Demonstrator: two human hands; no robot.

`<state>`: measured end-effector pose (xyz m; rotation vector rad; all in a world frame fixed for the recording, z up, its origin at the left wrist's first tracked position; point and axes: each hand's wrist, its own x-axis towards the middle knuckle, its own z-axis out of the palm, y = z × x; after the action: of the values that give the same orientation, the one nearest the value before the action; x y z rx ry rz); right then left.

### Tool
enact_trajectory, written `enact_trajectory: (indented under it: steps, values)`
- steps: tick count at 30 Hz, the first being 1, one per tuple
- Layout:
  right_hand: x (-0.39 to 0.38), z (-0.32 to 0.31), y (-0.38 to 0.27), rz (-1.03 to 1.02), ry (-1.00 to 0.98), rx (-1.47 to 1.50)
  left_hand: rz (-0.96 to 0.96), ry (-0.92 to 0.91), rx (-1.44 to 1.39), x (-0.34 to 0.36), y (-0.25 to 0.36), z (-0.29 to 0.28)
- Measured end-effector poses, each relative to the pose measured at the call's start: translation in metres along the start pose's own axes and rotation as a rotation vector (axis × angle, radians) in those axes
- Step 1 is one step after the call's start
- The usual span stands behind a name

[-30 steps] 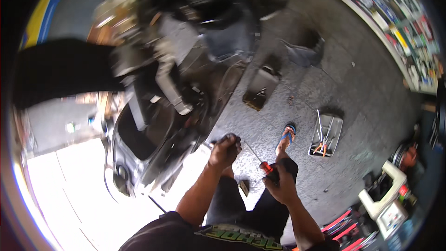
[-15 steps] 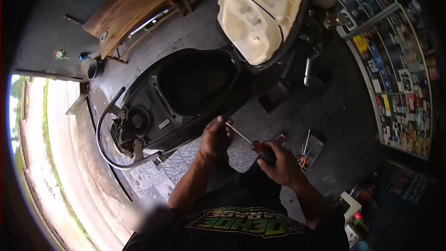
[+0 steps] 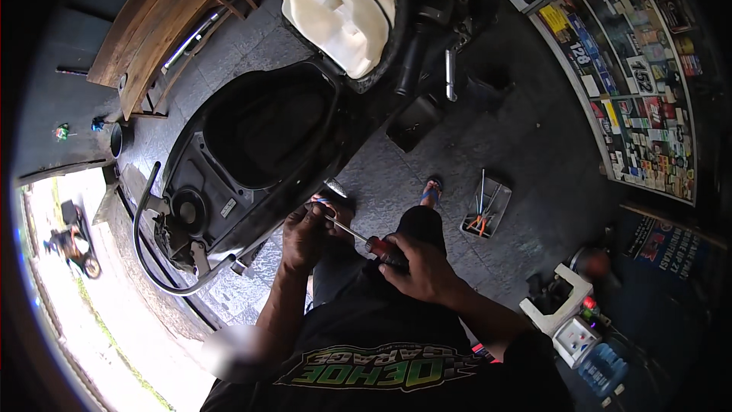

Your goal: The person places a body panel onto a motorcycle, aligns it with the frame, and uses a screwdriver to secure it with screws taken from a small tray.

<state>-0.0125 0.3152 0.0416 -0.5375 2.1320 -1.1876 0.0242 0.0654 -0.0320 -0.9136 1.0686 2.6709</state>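
My right hand (image 3: 423, 268) is closed round the dark red handle of a screwdriver (image 3: 379, 249). The metal shaft points up and left to my left hand (image 3: 303, 235), whose fingers are pinched together at its tip. Whatever small thing those fingers may hold is hidden. Both hands are in front of my body, beside the near side of a black scooter (image 3: 229, 206). Its seat (image 3: 335, 11) is tipped up with the cream underside showing, and the black storage well (image 3: 278, 133) lies uncovered. A curved metal grab rail (image 3: 139, 240) runs round the scooter's rear.
A tray (image 3: 499, 217) with orange-handled pliers (image 3: 478, 223) lies on the tiled floor. Another dark tray (image 3: 412, 123) sits beside the scooter. A wooden bench (image 3: 145, 23) stands behind, a glass display case (image 3: 648, 99) at the right, a water bottle (image 3: 602, 370) at lower right.
The view has swung, so the scooter, trays and display case sit further left and higher. A motorbike now shows outside at the left. Both hands keep their hold, with the screwdriver still between them.
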Motion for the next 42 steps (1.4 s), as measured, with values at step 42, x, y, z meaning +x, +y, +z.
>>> enact_trajectory:
  steps: [42]
  values:
    - [-0.008,0.071,0.443,1.146,0.566,1.211,0.472,-0.582,2.46,0.603,-0.518,-0.122]
